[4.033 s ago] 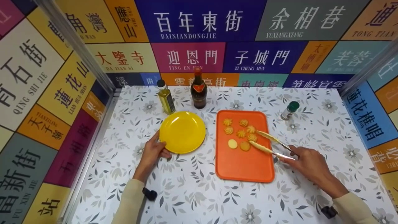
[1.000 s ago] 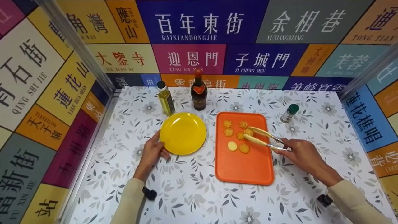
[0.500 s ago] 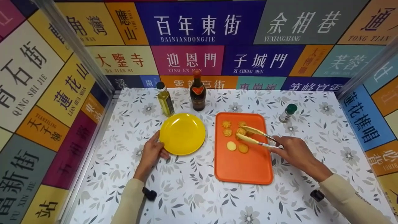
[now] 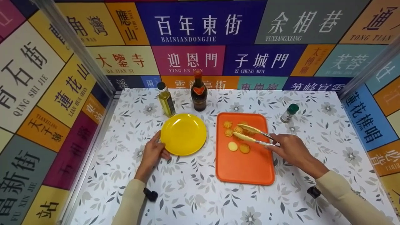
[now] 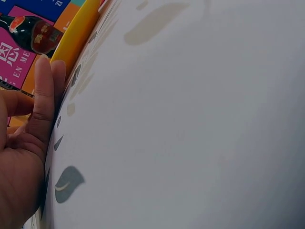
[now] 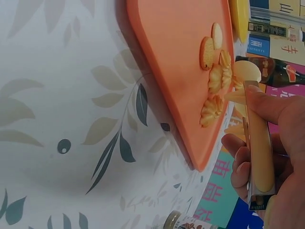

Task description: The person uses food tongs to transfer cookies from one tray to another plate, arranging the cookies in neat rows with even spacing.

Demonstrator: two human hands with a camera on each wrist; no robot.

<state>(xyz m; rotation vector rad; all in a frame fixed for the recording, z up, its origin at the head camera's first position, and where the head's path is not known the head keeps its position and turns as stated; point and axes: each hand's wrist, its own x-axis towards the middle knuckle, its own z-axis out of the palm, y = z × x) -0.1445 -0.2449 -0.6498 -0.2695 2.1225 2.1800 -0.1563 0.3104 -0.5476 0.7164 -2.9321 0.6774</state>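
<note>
My right hand grips a pair of tongs with pale yellow tips and metal arms. Their spread tips reach over the upper part of the orange tray, on either side of a swirled cookie. Other cookies lie around it, some partly covered by the tongs; a smooth pale round cookie and a browner one sit just below. My left hand holds the left rim of a bare yellow plate, thumb at the edge. In the right wrist view, fingers wrap the tongs' handle.
Behind the plate stand an oil bottle with a black cap and a dark brown bottle. A small green-capped shaker is to the right of the tray. Printed panels wall in the floral tabletop at the back and sides.
The right hand and tongs have moved left across the tray, from the right-hand cookies to those nearer the middle. The left hand has stayed at the plate's rim.
</note>
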